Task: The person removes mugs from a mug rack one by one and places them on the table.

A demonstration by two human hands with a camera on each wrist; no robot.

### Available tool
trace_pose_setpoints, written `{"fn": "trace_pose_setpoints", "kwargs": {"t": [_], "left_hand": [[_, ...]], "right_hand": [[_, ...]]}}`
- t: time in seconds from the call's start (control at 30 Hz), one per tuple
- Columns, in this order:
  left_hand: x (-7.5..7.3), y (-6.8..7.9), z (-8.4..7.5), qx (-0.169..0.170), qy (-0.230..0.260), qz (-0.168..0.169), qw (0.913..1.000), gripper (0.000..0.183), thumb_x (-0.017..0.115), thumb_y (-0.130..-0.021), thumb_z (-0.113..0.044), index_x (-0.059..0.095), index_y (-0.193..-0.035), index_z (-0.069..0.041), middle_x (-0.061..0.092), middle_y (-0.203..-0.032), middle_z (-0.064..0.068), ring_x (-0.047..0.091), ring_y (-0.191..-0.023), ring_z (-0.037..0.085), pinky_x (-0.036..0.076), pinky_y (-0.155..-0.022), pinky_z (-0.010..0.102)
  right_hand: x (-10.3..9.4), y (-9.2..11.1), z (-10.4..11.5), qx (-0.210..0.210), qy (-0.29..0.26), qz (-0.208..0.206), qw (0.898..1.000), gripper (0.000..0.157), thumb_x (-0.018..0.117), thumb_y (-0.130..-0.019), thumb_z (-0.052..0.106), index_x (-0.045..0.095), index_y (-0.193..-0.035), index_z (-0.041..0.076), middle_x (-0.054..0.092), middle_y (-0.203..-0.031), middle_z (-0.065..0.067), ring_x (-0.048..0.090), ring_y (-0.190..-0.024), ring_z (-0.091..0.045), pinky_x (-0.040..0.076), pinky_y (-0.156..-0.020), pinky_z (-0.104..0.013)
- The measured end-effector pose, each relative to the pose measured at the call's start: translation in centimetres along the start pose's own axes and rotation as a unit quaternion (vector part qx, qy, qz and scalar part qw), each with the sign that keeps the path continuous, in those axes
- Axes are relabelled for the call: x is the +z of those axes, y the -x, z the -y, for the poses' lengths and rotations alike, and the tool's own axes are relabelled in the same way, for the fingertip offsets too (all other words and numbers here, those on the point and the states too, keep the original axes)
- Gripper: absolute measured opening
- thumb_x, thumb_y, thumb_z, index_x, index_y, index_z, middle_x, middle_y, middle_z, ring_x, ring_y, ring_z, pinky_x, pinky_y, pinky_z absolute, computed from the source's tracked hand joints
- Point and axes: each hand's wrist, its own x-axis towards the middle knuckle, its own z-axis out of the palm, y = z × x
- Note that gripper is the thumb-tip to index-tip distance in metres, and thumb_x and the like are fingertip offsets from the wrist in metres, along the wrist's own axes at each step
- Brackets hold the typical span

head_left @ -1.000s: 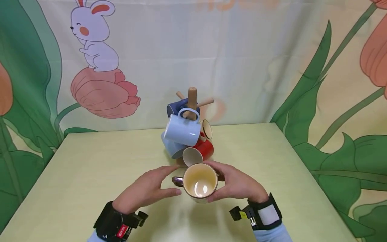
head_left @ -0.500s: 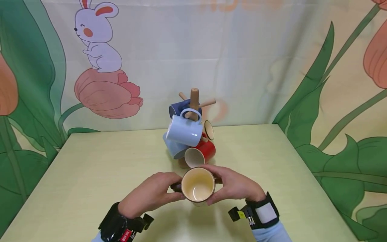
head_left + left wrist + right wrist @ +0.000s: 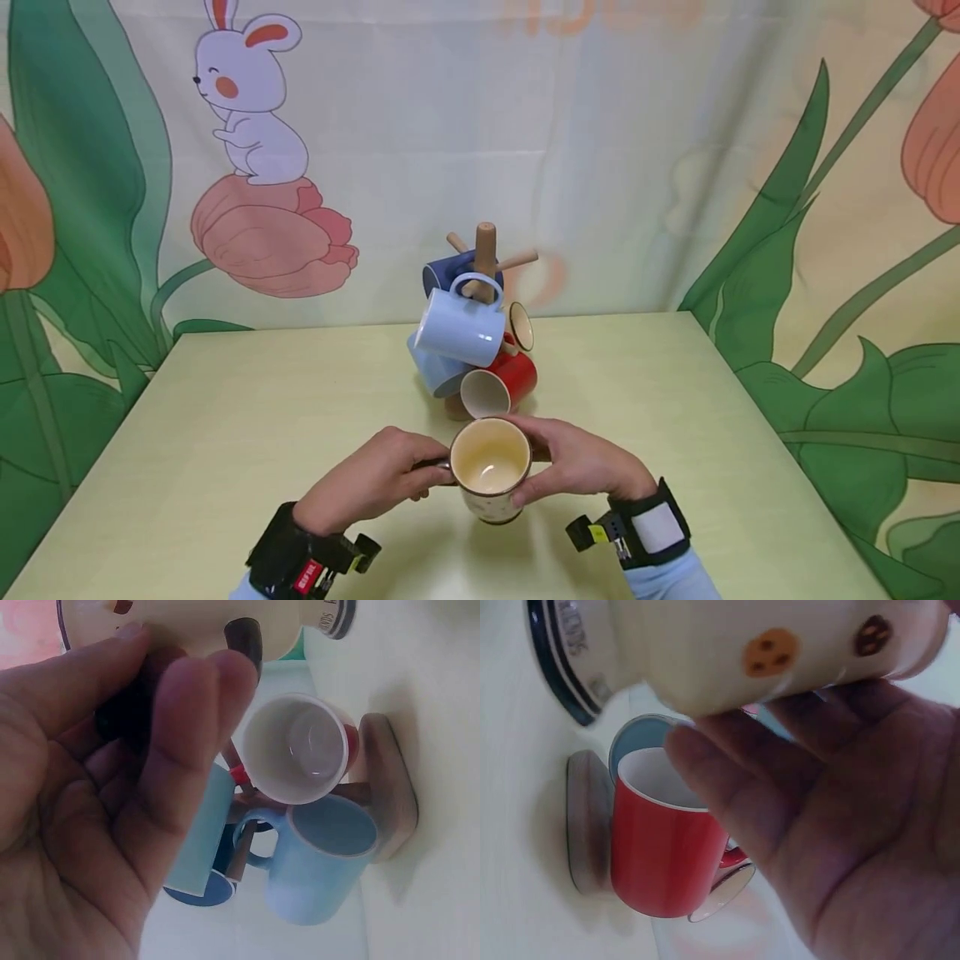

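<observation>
A cream mug with a dark rim is held between both hands, above the table in front of the rack. My left hand pinches its dark handle between thumb and fingers. My right hand grips the mug's opposite side, fingers behind and thumb in front. Cookie prints decorate its side in the right wrist view. Just behind stands a wooden mug tree. On it hang a red mug, a light blue mug, a second light blue mug and a dark blue mug.
A further mug with a cream inside shows partly at the rack's right. One bare peg sticks out to the upper right. The pale table ends at a printed cloth backdrop.
My left hand has closed in from beside the mug and now pinches its handle. The mug has tilted a little, showing more of its printed side. My right hand keeps its grip.
</observation>
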Motion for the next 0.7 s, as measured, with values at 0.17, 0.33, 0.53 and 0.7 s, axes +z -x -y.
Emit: {"fn": "trace_pose_setpoints", "kwargs": {"t": [0.17, 0.33, 0.53, 0.7], "left_hand": [[-0.5, 0.4, 0.8, -0.02, 0.015, -0.01, 0.9996, 0.013, 0.063, -0.098, -0.023, 0.074, -0.099, -0.017, 0.058, -0.074, -0.009, 0.06, -0.064, 0.008, 0.052, -0.063, 0.027], [-1.2, 1.0, 1.6, -0.039, 0.001, -0.031, 0.9988, 0.013, 0.064, -0.098, -0.023, 0.073, -0.096, -0.015, 0.058, -0.073, -0.008, 0.059, -0.062, 0.009, 0.049, -0.061, 0.026], [-2.1, 1.8, 2.6, -0.085, -0.029, -0.063, 0.9939, 0.011, 0.066, -0.096, -0.02, 0.074, -0.096, -0.013, 0.06, -0.074, -0.007, 0.057, -0.06, 0.01, 0.045, -0.057, 0.027], [-2.9, 2.5, 3.4, -0.131, -0.045, -0.094, 0.9859, 0.011, 0.066, -0.096, -0.015, 0.074, -0.1, -0.008, 0.063, -0.077, -0.003, 0.056, -0.059, 0.012, 0.044, -0.058, 0.03]], "right_hand": [[-0.3, -0.1, 0.0, 0.03, 0.046, -0.035, 0.998, 0.076, 0.081, -0.084, 0.028, 0.043, -0.149, 0.02, 0.056, -0.139, 0.003, 0.053, -0.128, -0.021, 0.042, -0.105, -0.044], [-0.5, 0.1, 0.0, 0.077, 0.107, -0.085, 0.988, 0.075, 0.078, -0.086, 0.037, 0.043, -0.15, 0.017, 0.051, -0.145, -0.006, 0.048, -0.132, -0.031, 0.044, -0.101, -0.052], [-0.5, 0.3, -0.1, 0.146, 0.224, -0.166, 0.949, 0.078, 0.077, -0.083, 0.047, 0.048, -0.147, 0.012, 0.054, -0.142, -0.009, 0.05, -0.13, -0.032, 0.042, -0.103, -0.052], [-0.9, 0.7, -0.6, 0.205, 0.294, -0.205, 0.911, 0.08, 0.074, -0.085, 0.049, 0.047, -0.146, 0.005, 0.053, -0.142, -0.015, 0.048, -0.131, -0.036, 0.04, -0.104, -0.054]]}}
